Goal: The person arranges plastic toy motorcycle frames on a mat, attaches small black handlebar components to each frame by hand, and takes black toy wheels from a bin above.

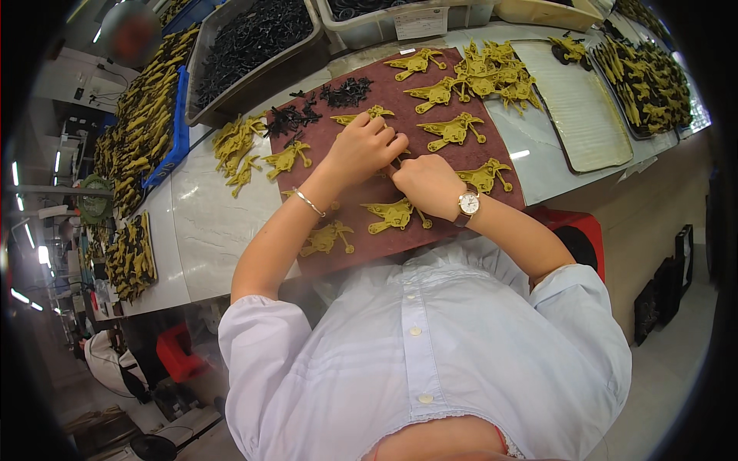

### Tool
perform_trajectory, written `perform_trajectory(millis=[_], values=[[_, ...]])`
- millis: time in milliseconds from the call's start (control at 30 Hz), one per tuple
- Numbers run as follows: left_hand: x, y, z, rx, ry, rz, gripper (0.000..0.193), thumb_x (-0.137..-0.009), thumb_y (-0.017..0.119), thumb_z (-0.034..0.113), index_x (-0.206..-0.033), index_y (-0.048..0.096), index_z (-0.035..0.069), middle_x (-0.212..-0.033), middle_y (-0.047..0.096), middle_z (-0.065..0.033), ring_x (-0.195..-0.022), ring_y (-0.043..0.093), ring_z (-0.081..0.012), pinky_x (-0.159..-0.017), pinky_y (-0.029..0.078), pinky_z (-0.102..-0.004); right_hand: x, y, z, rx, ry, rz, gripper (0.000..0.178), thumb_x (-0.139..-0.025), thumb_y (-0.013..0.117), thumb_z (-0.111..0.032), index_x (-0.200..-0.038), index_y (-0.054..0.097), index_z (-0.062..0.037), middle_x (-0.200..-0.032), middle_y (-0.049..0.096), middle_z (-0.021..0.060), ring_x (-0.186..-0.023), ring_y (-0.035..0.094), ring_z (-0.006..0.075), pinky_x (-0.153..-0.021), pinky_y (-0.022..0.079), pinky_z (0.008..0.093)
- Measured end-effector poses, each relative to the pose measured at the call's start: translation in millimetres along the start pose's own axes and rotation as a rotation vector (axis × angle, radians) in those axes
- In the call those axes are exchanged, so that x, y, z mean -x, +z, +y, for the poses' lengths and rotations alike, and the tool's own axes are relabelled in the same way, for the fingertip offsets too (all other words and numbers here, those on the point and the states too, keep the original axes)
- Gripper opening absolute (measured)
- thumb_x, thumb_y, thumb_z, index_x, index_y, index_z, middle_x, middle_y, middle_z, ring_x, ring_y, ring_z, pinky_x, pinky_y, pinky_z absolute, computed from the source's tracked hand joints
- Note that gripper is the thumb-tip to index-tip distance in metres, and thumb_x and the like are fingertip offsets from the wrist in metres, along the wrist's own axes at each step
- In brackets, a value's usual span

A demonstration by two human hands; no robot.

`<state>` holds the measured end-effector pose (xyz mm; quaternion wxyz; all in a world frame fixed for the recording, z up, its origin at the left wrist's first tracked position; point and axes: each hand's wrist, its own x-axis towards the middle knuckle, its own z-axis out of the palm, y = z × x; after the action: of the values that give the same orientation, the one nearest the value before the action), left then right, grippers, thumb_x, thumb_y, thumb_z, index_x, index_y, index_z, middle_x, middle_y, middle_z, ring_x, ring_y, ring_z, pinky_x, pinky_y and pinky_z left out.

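Yellow parts [452, 132] lie on and around the pale tabletop's middle. The tabletop [204, 246] carries a dark red mat [388, 92]; clock hours here are read from the mat's centre, 12 pointing away from the person. A grey bin [265, 81] full of black pieces [250, 42] stands at 10 o'clock, and a pale tray [584, 127] lies near 3. A heap [500, 73] of yellow parts sits at 2, at the mat's edge, with a smaller pile [234, 146] at 9. The left hand [365, 146] and right hand [427, 180] meet over the centre. The left fingers are curled close together, partly covering one yellow part at 11; the right fingers are folded in. Whether either hand pinches anything, I cannot tell: the fingertips are hidden. Other yellow parts rest singly at 1, 2, 3, 6, 7 and 9. More black pieces lie clustered on the mat at 10 and 11. A watch [469, 203] rings the right wrist, a thin bangle [310, 201] the left.
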<state>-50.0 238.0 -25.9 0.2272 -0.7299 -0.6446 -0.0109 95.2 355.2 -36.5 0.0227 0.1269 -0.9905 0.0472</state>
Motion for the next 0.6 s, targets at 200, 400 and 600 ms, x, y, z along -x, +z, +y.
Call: perform_trajectory(millis=[200, 400, 600], values=[[-3.1, -26.6, 3.2, 0.349, -0.421, 0.189, 0.021, -0.078, 0.067, 0.014, -0.098, 0.064, 0.008, -0.082, 0.065, -0.0042, -0.078, 0.062, -0.0195, -0.07, 0.048, -0.0316, -3.8, -12.6, 23.0, -0.597, -0.012, 0.402, 0.018, -0.09, 0.052, -0.004, -0.105, 0.061, -0.0031, -0.072, 0.063, 0.009, -0.065, 0.064, 0.0174, -0.058, 0.048, 0.0311], [-14.0, -64.1, 32.9, 1.39, -0.903, 0.348, 0.018, -0.087, 0.072, 0.012, -0.097, 0.065, -0.001, -0.086, 0.067, -0.0023, -0.075, 0.063, -0.007, -0.067, 0.05, -0.0204, -19.7, -25.0, 34.5, -1.463, 0.314, 0.526, 0.017, -0.1, 0.05, -0.018, -0.105, 0.058, -0.0037, -0.077, 0.053, -0.004, -0.068, 0.048, 0.0026, -0.06, 0.041, 0.0198], [-15.4, -62.6, 40.6, 1.338, -0.848, 0.363, 0.018, -0.086, 0.071, 0.008, -0.097, 0.061, -0.003, -0.086, 0.065, -0.0037, -0.075, 0.063, -0.007, -0.064, 0.051, -0.0202, -29.6, -23.6, 25.5, -1.522, 0.322, 0.574, 0.019, -0.101, 0.049, -0.022, -0.104, 0.059, -0.0054, -0.078, 0.054, -0.0039, -0.071, 0.049, 0.0018, -0.058, 0.04, 0.0188]])
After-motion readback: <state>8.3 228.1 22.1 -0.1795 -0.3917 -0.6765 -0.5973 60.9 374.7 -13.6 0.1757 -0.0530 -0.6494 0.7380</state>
